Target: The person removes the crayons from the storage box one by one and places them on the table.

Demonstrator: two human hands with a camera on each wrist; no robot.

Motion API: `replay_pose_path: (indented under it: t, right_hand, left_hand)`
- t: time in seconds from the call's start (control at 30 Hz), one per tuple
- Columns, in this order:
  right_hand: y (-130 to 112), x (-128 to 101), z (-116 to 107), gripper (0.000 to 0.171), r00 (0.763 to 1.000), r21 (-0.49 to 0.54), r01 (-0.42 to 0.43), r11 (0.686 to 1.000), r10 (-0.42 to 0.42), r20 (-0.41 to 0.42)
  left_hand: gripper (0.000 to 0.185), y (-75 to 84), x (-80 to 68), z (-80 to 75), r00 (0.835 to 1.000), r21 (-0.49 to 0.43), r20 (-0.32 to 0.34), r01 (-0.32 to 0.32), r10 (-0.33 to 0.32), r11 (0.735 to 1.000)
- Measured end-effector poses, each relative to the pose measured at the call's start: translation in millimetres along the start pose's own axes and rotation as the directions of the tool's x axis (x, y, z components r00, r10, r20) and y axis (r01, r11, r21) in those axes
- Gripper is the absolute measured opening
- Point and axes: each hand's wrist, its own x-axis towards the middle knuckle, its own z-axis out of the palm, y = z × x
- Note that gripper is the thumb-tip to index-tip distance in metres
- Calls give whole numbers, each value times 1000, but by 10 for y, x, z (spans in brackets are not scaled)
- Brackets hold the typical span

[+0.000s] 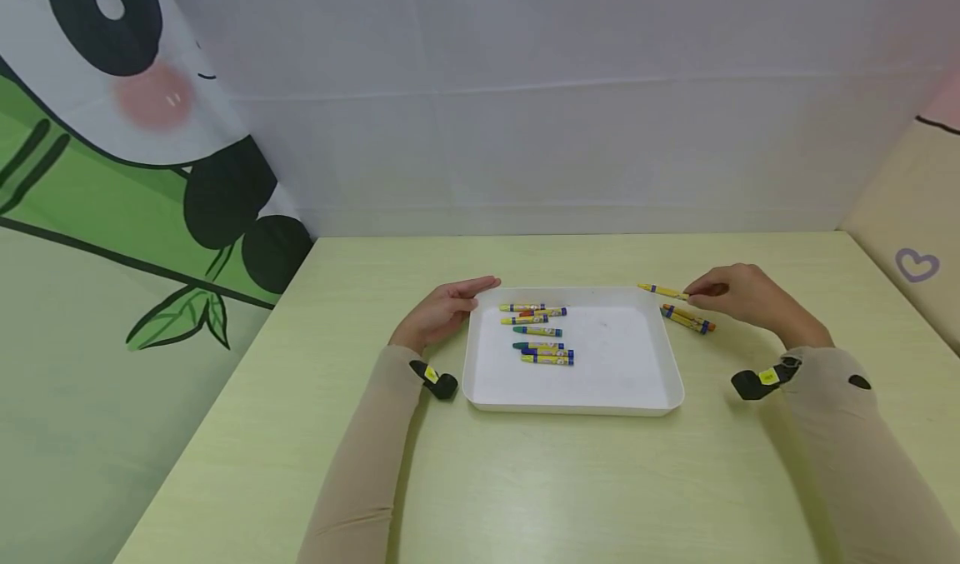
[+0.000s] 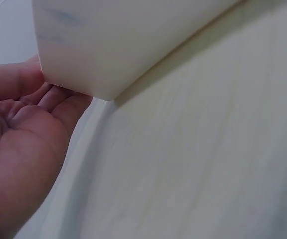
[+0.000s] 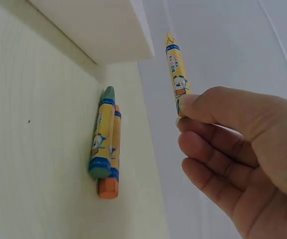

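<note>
With the right hand (image 3: 233, 154) pinching the yellow crayon (image 3: 177, 72) in a closed grip just off the white tray (image 1: 487, 381) corner, and the left hand (image 1: 442, 312) open against the rim, best lay it flat beside the crayons in the tray (image 1: 542, 335)

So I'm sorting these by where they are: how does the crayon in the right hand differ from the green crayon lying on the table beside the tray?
The held crayon has a yellow tip; the green crayon has a green one. The held crayon is pinched in the right hand, off the table; the green one lies flat on the table, against an orange crayon. Both share the same yellow cartoon wrapper and are outside the tray.
</note>
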Motion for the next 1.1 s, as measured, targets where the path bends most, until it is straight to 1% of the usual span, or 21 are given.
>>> replay_pose_path:
  t: [0.23, 0.37, 0.5, 0.7, 0.93, 1.1]
  right_hand:
    - [151, -88, 27, 28, 999, -30, -33, 999, 32, -31]
    - [232, -136, 44, 30, 999, -17, -39, 999, 38, -38]
    - [299, -167, 73, 31, 997, -20, -62, 998, 61, -46]
    - [381, -187, 118, 31, 995, -33, -89, 995, 88, -40]
    - [446, -189, 135, 36, 990, -14, -142, 990, 142, -2]
    - [466, -185, 153, 32, 988, -23, -151, 988, 151, 5]
  left_hand:
    - [49, -18, 7, 3, 1000, 5, 3, -10, 10, 1000]
    - [49, -21, 19, 4, 1000, -7, -1, -5, 5, 1000]
    - [49, -30, 28, 1, 1000, -18, -7, 3, -3, 1000]
    - [49, -29, 28, 4, 1000, -14, -17, 7, -7, 1000]
    - [50, -11, 29, 1, 1000, 1, -17, 13, -13, 1000]
    - [49, -2, 17, 6, 1000, -9, -14, 12, -12, 1000]
